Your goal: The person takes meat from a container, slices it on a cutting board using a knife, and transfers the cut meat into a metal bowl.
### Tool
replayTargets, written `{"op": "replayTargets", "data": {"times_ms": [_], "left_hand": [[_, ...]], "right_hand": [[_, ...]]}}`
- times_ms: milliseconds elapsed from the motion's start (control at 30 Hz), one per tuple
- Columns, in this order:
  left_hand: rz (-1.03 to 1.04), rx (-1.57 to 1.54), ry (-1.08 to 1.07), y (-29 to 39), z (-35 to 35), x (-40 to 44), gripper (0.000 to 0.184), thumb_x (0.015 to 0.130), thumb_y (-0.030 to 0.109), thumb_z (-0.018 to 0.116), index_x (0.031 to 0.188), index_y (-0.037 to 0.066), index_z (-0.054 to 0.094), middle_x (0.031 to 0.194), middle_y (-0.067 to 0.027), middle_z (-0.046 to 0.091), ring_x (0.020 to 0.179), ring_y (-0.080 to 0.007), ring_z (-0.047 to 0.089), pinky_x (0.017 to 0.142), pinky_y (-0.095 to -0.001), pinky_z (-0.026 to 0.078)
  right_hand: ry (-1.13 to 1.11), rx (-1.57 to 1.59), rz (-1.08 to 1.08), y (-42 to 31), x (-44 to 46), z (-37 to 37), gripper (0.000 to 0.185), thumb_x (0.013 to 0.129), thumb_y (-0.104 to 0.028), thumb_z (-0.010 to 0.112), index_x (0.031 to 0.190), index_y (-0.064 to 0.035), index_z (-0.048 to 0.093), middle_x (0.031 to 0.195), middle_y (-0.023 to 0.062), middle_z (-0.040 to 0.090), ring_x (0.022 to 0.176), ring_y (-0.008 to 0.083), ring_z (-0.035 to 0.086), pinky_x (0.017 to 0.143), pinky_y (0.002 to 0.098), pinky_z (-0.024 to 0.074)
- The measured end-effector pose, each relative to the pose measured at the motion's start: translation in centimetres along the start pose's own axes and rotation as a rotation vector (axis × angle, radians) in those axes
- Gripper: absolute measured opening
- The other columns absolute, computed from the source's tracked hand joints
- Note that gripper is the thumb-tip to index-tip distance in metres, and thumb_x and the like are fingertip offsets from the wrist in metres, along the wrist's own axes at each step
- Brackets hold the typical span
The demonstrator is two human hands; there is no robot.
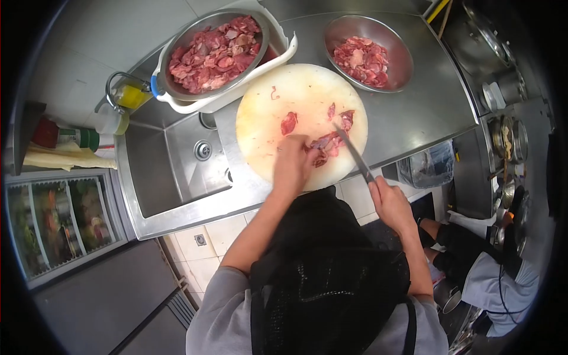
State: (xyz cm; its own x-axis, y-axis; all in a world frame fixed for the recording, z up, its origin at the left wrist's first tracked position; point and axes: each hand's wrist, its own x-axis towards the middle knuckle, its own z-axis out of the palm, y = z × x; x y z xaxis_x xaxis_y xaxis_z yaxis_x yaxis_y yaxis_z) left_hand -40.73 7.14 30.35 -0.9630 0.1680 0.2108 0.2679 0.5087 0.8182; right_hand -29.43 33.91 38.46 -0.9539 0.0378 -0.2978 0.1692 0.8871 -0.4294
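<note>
I see the right hand (391, 206) closed around a knife (356, 157) — it reaches over the round board (258, 112). The left hand (294, 164), half curled, touches the meat (332, 144) lying on this board.

Kitchen — steel sink (168, 157) | round cutting board (257, 112) | 2 meat bowls (401, 62) (265, 36)

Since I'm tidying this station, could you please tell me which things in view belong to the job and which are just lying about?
Job: knife, board, meat; likely left bowl, right bowl, tub.
Lying about, seemingly: yellow container, green container.
</note>
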Motion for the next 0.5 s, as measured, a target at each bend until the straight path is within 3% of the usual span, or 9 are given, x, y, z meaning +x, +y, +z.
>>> {"op": "replayTargets", "data": {"times_ms": [33, 67, 133, 167, 233, 267, 367, 500], "left_hand": [[0.118, 0.162, 0.107, 0.1, -1.8, 1.0, 0.046, 0.088, 0.007, 0.085, 0.129, 0.003, 0.067, 0.115, -0.0202, 0.07, 0.108, -0.0402, 0.067, 0.094, -0.0497, 0.055], [0.112, 0.163, 0.105, -1.5, -2.8, 1.5, 0.046, 0.088, 0.007, 0.085, 0.129, 0.003, 0.067, 0.115, -0.0202, 0.07, 0.108, -0.0402, 0.067, 0.094, -0.0497, 0.055], [0.121, 0.244, -0.113, -4.2, -4.2, 2.5, 0.035, 0.091, 0.008, 0.084, 0.122, 0.003, 0.069, 0.107, -0.0207, 0.073, 0.102, -0.0387, 0.069, 0.09, -0.0458, 0.057], [0.129, 0.251, -0.11, -4.7, -4.5, 3.5, 0.035, 0.091, 0.008, 0.084, 0.122, 0.003, 0.069, 0.107, -0.0207, 0.073, 0.102, -0.0387, 0.069, 0.09, -0.0458, 0.057], [-0.24, -0.007, -0.213, -4.8, -5.0, 4.9, 0.027, 0.1, 0.01, 0.08, 0.122, 0.001, 0.067, 0.103, -0.0116, 0.073, 0.092, -0.018, 0.069, 0.084, -0.0311, 0.056], [-0.23, -0.004, -0.21, -4.9, -5.2, 5.5, 0.027, 0.1, 0.01, 0.08, 0.122, 0.001, 0.067, 0.103, -0.0116, 0.073, 0.092, -0.018, 0.069, 0.084, -0.0311, 0.056], [-0.256, -0.386, -0.121, -5.1, -5.4, 6.4, 0.013, 0.108, 0.008, 0.072, 0.117, 0.003, 0.063, 0.105, 0.0005, 0.067, 0.094, -0.0081, 0.065, 0.088, -0.0251, 0.055], [-0.114, -0.617, -0.074, -2.1, -7.4, 7.4, 0.011, 0.111, 0.009, 0.068, 0.119, 0.004, 0.062, 0.107, 0.0007, 0.064, 0.096, -0.0065, 0.062, 0.086, -0.0228, 0.053]], "right_hand": [[-0.107, 0.028, -0.003, -0.3, -0.4, -0.5, 0.032, 0.115, -0.036, 0.055, 0.113, -0.0058, 0.062, 0.084, 0.03, 0.073, 0.085, 0.0572, 0.07, 0.077, 0.0656, 0.0544], [-0.113, 0.028, -0.003, -0.2, -0.7, -0.2, 0.032, 0.115, -0.036, 0.055, 0.113, -0.0058, 0.062, 0.084, 0.03, 0.073, 0.085, 0.0572, 0.07, 0.077, 0.0656, 0.0544], [-0.335, 0.063, -0.081, 0.0, -0.9, 0.4, 0.032, 0.114, -0.039, 0.055, 0.113, -0.0077, 0.064, 0.091, 0.0309, 0.073, 0.093, 0.0556, 0.07, 0.083, 0.0649, 0.0542], [-0.427, 0.06, -0.069, -0.5, -0.5, 0.6, 0.034, 0.113, -0.041, 0.055, 0.115, -0.0093, 0.065, 0.096, 0.0314, 0.073, 0.1, 0.0541, 0.07, 0.088, 0.0639, 0.0545], [-0.418, 0.061, -0.114, -1.4, 0.2, 1.8, 0.034, 0.114, -0.041, 0.055, 0.116, -0.0095, 0.066, 0.097, 0.0308, 0.073, 0.1, 0.0539, 0.07, 0.088, 0.0638, 0.0552], [-0.407, 0.058, -0.158, -1.5, 0.9, 2.4, 0.034, 0.114, -0.041, 0.054, 0.116, -0.0097, 0.066, 0.098, 0.0301, 0.074, 0.099, 0.0536, 0.071, 0.089, 0.0637, 0.0559], [-0.307, -0.01, -0.092, -1.2, 2.6, 3.1, 0.033, 0.114, -0.04, 0.053, 0.119, -0.0098, 0.067, 0.102, 0.0294, 0.075, 0.102, 0.0535, 0.071, 0.092, 0.0639, 0.0563], [-0.185, -0.077, 0.054, -1.0, 2.4, 1.8, 0.035, 0.114, -0.041, 0.053, 0.117, -0.0085, 0.065, 0.098, 0.0316, 0.074, 0.101, 0.0569, 0.069, 0.089, 0.0658, 0.0545]]}}
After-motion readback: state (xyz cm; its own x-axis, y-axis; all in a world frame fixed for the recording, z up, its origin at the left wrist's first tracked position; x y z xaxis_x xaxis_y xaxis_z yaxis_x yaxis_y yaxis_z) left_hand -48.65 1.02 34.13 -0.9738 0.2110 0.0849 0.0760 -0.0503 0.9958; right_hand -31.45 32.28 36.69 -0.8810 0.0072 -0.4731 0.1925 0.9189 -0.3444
